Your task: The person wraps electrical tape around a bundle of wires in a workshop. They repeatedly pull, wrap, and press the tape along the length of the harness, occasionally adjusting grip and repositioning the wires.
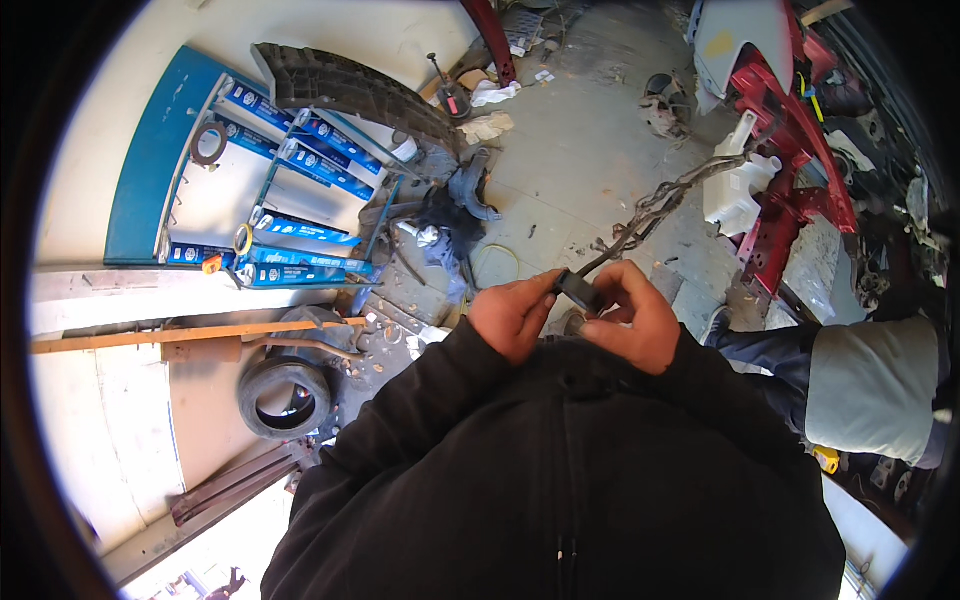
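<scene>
The left hand (507, 316) pinches the left end of a dark connector (577, 291), thumb and fingers drawn in close. The right hand (640, 318) curls narrowly around its other end, fingers bent and thumb near the underside; how firmly it presses cannot be told. The connector sits between the two hands, up in front of the black jacket (560, 450) and above the floor (575, 150), not resting on anything. From it the harness (650, 212) runs up and to the right, toward the white tank (735, 195) and the red frame (785, 215).

Handling it well looks like fingertip work. The left hand does best as the steady one, gripping the connector's body rather than the wires, so that the right thumb and fingers are free to feel for small edges or tabs. Any force should go along the connector's own line, without twisting or prying sideways, since thin plastic may crack. The harness wants some slack: pulled taut, it could strain the wires where they enter the connector. Tilting the face toward the eyes would help, as the fingers cover much of it. The co-worker (870, 385) at the right is well apart from both hands.
</scene>
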### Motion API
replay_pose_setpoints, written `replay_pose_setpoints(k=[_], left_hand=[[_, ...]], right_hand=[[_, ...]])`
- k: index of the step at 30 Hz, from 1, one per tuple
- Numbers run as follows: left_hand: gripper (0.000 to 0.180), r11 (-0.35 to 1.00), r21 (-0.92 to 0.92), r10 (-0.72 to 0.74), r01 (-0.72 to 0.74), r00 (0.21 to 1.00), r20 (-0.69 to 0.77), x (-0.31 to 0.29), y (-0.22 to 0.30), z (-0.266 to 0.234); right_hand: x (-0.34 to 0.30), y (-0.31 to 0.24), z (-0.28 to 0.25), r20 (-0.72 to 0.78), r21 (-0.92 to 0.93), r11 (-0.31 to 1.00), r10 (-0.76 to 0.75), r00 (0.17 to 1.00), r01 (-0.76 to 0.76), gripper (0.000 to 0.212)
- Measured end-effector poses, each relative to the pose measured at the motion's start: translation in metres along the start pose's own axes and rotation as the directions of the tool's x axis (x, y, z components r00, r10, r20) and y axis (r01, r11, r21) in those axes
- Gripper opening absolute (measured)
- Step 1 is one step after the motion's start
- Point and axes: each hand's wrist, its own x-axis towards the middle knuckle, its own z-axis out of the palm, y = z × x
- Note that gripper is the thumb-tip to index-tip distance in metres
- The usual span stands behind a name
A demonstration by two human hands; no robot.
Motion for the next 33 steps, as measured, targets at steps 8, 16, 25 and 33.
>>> replay_pose_setpoints(k=[8,16,25,33], left_hand=[[0.021,0.955,0.296,-0.088,0.028,0.978,0.19,0.017,0.0,0.001],[0.018,0.945,0.326,-0.026,0.0,0.997,0.075,0.016,-0.009,0.026],[0.019,0.973,-0.142,-0.18,0.182,0.983,0.032,0.006,0.0,0.024],[0.023,0.462,-0.714,-0.364,0.526,0.846,0.389,-0.008,0.005,0.004]], right_hand=[[-0.002,0.012,0.006,-0.147,-0.213,0.97,-0.15,0.978,0.116,0.029],[0.011,0.045,0.003,-0.028,-0.084,0.959,0.267,0.963,-0.269,0.033],[0.017,0.051,0.019,-0.03,0.356,0.903,0.267,0.963,-0.239,0.035],[0.038,0.039,0.028,0.029,0.458,0.885,0.074,0.997,-0.079,0.036]])
